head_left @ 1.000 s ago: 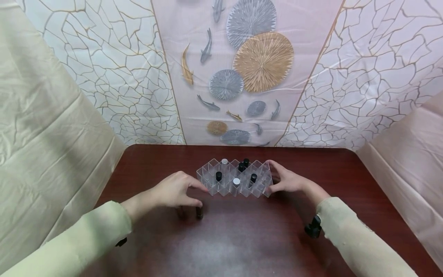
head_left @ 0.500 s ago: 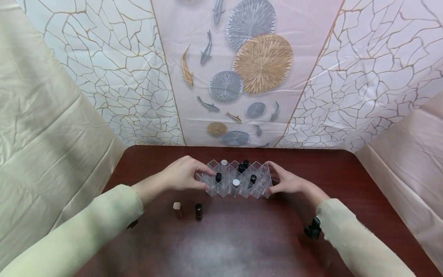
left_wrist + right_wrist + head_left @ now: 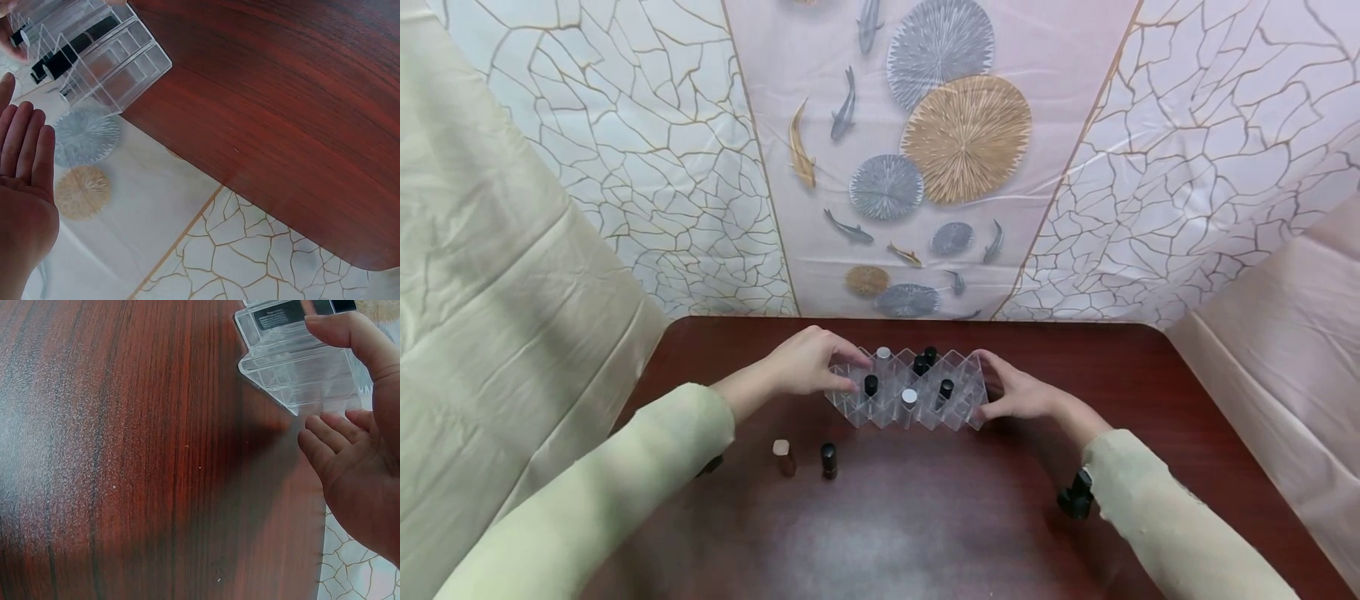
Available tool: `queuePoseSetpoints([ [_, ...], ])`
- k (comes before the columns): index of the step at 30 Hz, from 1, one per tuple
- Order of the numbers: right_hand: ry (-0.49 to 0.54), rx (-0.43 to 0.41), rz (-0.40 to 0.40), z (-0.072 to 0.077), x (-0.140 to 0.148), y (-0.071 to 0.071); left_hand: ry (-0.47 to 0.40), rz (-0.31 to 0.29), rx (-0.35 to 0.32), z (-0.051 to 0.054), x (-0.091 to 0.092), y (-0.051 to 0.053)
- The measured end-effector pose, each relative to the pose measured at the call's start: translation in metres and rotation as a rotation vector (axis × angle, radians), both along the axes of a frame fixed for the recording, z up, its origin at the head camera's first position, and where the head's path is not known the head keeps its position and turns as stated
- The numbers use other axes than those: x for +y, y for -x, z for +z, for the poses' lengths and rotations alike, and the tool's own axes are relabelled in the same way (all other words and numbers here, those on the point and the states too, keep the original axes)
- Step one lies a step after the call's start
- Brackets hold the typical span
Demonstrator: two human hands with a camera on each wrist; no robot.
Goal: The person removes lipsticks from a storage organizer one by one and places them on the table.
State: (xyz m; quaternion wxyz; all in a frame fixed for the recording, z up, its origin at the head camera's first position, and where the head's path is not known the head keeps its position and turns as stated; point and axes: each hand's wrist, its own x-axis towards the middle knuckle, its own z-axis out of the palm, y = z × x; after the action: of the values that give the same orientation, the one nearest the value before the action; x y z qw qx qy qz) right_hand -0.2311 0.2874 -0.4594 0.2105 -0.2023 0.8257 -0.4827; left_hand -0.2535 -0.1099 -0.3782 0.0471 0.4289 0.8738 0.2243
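Note:
A clear lipstick organizer [image 3: 891,410] with diamond-shaped slots stands at the back of the table. Several black-capped tubes and two white-topped tubes, one a white-topped tube [image 3: 909,397] near the front, sit in its slots. My left hand [image 3: 808,362] hovers at the organizer's left end, thumb and fingers spread near a black-capped tube [image 3: 870,385]; its fingers look extended and hold nothing in the left wrist view. My right hand [image 3: 1026,393] holds the right end between thumb and fingers. In the right wrist view, the thumb [image 3: 331,330] lies against the clear side wall.
Two loose tubes stand on the table [image 3: 910,517] in front of the left end: a lipstick with a pinkish top [image 3: 782,457] and a black tube [image 3: 828,460]. A patterned cloth backdrop [image 3: 955,150] hangs behind the table. Both wrists carry small black devices.
My left hand has moved back and slightly right, from above the two loose tubes to the organizer's left end, uncovering those tubes. My right hand stays at the right end.

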Motion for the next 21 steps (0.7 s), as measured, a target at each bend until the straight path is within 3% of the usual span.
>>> queuePoseSetpoints([
  [11, -0.014, -0.013, -0.01, 0.001, 0.0, 0.001, 0.034, 0.024, -0.029, -0.008, 0.006, 0.014],
  [21, -0.01, -0.015, -0.012, 0.0, -0.001, 0.0, 0.042, 0.038, -0.091, -0.023, 0.013, 0.02],
])
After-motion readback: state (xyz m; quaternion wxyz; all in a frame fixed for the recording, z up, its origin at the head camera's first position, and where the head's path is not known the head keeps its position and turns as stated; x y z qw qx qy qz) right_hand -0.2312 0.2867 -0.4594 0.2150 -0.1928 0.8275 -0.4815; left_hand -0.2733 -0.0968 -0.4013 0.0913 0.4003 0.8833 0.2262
